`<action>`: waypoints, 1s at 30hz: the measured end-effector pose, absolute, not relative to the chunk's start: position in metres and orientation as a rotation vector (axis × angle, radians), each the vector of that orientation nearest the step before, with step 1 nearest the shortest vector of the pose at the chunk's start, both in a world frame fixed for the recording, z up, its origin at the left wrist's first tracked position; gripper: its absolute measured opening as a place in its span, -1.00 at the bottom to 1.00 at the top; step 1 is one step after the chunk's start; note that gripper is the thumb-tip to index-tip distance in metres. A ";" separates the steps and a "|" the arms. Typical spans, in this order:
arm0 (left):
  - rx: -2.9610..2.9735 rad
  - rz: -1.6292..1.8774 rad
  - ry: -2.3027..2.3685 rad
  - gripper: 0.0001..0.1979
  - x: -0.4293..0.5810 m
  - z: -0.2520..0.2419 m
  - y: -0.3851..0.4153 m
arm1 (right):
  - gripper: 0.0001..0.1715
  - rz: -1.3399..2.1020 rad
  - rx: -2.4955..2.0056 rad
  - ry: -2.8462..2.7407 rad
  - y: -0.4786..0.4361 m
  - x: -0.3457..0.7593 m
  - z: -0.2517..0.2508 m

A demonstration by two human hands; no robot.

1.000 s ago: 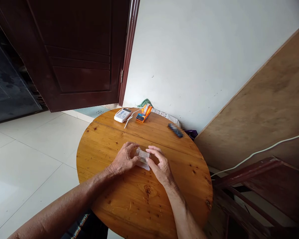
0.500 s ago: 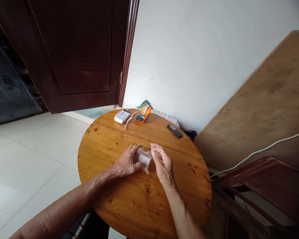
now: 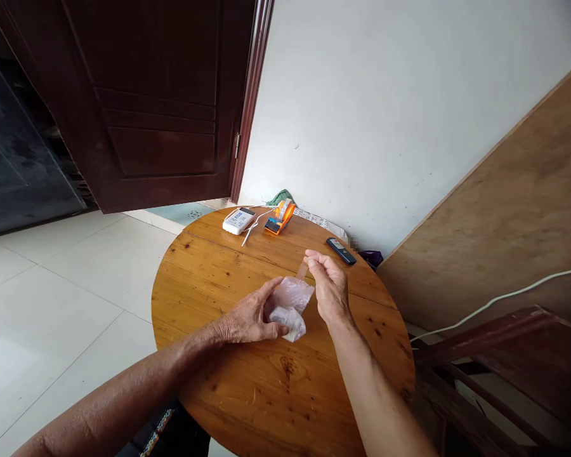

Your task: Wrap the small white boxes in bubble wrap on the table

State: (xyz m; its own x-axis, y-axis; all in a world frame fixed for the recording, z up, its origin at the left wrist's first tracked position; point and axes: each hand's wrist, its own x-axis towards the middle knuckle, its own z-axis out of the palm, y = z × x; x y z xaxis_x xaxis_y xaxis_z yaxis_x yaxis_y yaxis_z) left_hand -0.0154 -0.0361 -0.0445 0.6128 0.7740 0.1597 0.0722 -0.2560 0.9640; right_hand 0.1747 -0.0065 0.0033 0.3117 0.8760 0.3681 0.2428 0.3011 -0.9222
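Observation:
A small clear plastic packet with something pale inside sits over the middle of the round wooden table. My left hand grips its lower end between thumb and fingers, close to the tabletop. My right hand is raised a little above the table and pinches a thin strip that runs up from the packet's top edge. What is inside the packet is too small to make out.
At the table's far edge lie a white device with a white cable, an orange tape dispenser and a dark remote-like bar. A wooden board leans on the wall at right; a dark door stands open behind.
My right hand has lifted up and to the right, drawing the strip away from the packet. The packet now stands up off the table, with my left hand still on its lower end.

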 end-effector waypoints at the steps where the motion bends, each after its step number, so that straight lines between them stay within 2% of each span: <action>1: 1.674 0.785 0.686 -0.03 -0.016 -0.044 -0.036 | -0.62 0.602 -1.224 -1.159 -0.001 0.175 0.002; 4: 1.511 0.808 0.621 -0.13 -0.016 -0.042 -0.034 | -0.61 0.597 -1.221 -1.054 0.009 0.174 -0.005; 12: 1.363 0.811 0.693 -0.62 -0.009 -0.052 -0.024 | -0.62 0.588 -1.270 -0.918 -0.002 0.185 -0.011; 16: 1.321 0.834 0.772 -0.64 -0.006 -0.054 -0.022 | -0.72 0.506 -1.276 -1.101 -0.027 0.192 0.007; 20: 1.252 0.859 0.784 -0.63 -0.005 -0.049 -0.023 | -0.55 0.626 -1.535 -1.684 -0.057 0.177 0.017; 22: 1.217 0.877 0.775 -0.62 -0.006 -0.047 -0.025 | -0.58 0.422 -1.694 -1.836 -0.067 0.162 0.012; 26: 1.186 0.890 0.778 -0.58 -0.007 -0.044 -0.026 | -0.77 0.035 -1.786 -1.835 -0.071 0.147 -0.006; 28: 1.201 0.906 0.799 -0.55 -0.008 -0.044 -0.025 | -0.82 0.065 -1.800 -1.800 -0.067 0.154 -0.012; 30: 1.190 0.943 0.822 -0.54 -0.009 -0.046 -0.022 | -0.77 0.187 -1.784 -1.710 -0.063 0.167 -0.015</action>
State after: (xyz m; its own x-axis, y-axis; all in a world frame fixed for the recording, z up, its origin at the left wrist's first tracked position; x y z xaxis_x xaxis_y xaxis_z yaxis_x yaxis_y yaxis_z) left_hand -0.0095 -0.0224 -0.0455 0.3935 0.9186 -0.0357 -0.1600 0.1066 0.9813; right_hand 0.1673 -0.0631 -0.0154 0.1386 0.9345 0.3278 0.8416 0.0633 -0.5363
